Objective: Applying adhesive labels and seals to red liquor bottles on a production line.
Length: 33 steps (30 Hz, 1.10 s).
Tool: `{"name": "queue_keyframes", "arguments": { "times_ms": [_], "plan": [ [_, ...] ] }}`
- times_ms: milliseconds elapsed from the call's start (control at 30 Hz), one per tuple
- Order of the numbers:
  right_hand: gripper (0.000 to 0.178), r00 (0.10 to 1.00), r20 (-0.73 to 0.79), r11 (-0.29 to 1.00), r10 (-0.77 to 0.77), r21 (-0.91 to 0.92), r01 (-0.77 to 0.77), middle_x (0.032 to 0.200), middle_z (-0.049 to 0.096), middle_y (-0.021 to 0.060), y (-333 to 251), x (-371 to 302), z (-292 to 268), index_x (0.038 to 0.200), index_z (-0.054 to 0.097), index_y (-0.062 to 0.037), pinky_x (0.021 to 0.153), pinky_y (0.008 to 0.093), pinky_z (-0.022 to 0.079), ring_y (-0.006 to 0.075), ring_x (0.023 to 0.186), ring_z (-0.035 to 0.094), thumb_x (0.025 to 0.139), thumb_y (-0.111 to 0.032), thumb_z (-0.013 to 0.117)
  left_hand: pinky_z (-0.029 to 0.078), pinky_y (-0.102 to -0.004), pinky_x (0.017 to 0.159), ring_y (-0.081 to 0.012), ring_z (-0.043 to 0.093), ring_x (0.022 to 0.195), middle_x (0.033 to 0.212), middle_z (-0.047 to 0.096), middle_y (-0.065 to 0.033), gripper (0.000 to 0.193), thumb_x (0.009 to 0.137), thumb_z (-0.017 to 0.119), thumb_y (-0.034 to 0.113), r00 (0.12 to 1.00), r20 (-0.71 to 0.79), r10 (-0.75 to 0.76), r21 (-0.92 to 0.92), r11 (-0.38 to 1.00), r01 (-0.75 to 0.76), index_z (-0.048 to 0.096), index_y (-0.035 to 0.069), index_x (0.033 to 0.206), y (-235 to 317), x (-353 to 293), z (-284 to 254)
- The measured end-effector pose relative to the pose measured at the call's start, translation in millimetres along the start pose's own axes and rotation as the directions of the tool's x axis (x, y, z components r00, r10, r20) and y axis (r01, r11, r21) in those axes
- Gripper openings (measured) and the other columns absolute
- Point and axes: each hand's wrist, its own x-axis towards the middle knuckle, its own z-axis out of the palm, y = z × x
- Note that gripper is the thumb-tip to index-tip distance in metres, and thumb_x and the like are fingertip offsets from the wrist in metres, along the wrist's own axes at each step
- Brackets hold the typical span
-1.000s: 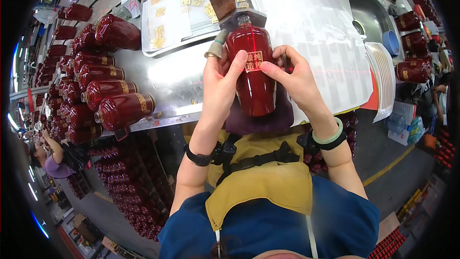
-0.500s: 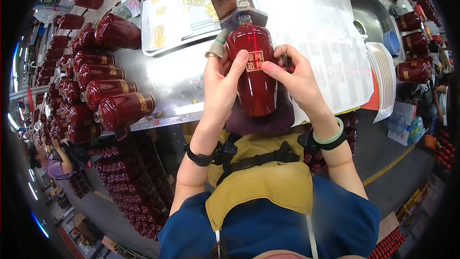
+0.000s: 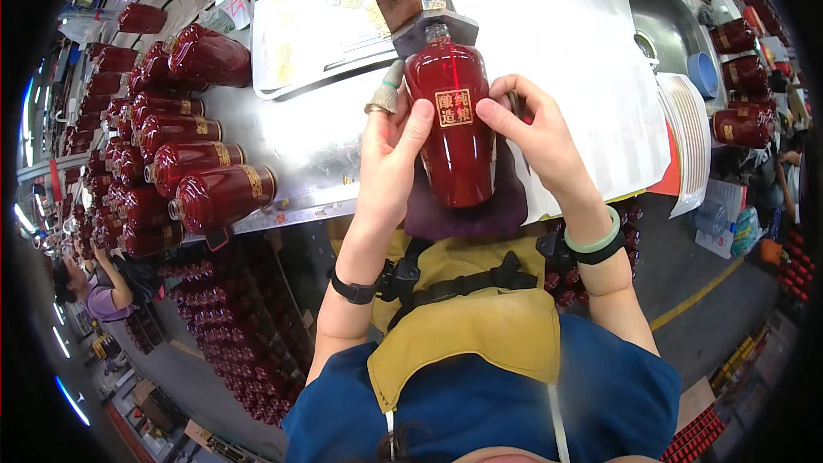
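Observation:
A dark red glass bottle (image 3: pixel 459 167) lies with its neck at a dark metal holder (image 3: pixel 435 26) and its base on a purple cloth (image 3: pixel 513 206). A gold square label (image 3: pixel 454 108) is on its upper face, and a thin red light line runs above it. My left hand (image 3: pixel 390 141) grips the bottle's left side, thumb at the edge; a ribbed cover sits on the index finger. My right hand (image 3: pixel 540 129) has its thumb by the bottle's right edge. Its curled fingers hold a thin dark tool (image 3: pixel 514 105), mostly hidden, perhaps tweezers.
Several red bottles (image 3: pixel 225 193) crowd the left of the metal table. A white tray (image 3: pixel 321 26) with gold labels lies behind. White sheeting (image 3: pixel 566 51) covers the right side, near a sink (image 3: pixel 664 17), a blue cup (image 3: pixel 701 75) and a stack of pale sheets (image 3: pixel 686 137).
Both thumbs have slid outward from the gold label to the bottle's sides, leaving the label uncovered. My hands have drawn slightly apart; the bottle has stayed in place.

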Motion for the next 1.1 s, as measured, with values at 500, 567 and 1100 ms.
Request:
{"name": "queue_keyframes", "arguments": {
  "times_ms": [500,567,1100],
  "plan": [
    [0.033,1.0,0.008,1.0,-0.015,-0.005,0.015,0.077,0.046,-0.0079,4.8,4.4,1.3,0.099,0.058,-0.006,0.061,0.0214,0.036,0.0028,0.071,0.04,0.09,-0.024,0.084,0.048,-0.0369,0.109,-0.0221,0.056,0.131,0.145,0.054,-0.0173,0.065,0.101,0.068,0.013,0.998,-0.037,0.056,0.085,0.995,-0.053,0.035,-0.003,0.154,-10.1,0.9,5.5],
    [0.033,1.0,0.007,1.0,-0.01,-0.004,0.01,0.077,0.046,-0.0078,4.0,4.6,0.5,0.098,0.058,-0.0058,0.061,0.0213,0.036,0.0027,0.071,0.04,0.09,-0.025,0.084,0.049,-0.0367,0.109,-0.0218,0.057,0.13,0.144,0.055,-0.0171,0.066,0.1,0.069,0.012,0.998,-0.036,0.056,0.081,0.995,-0.053,0.035,-0.003,0.155,-8.9,0.8,6.7],
    [0.035,1.0,0.012,1.0,0.004,-0.021,-0.004,0.078,0.048,-0.0069,5.9,5.7,0.2,0.101,0.058,-0.0052,0.062,0.0221,0.037,0.0031,0.072,0.042,0.09,-0.027,0.083,0.049,-0.0375,0.108,-0.0218,0.058,0.128,0.141,0.056,-0.0174,0.067,0.098,0.072,0.012,0.995,-0.063,0.078,0.116,0.991,-0.07,0.035,-0.004,0.152,-10.0,-4.5,14.1]
  ]
}}
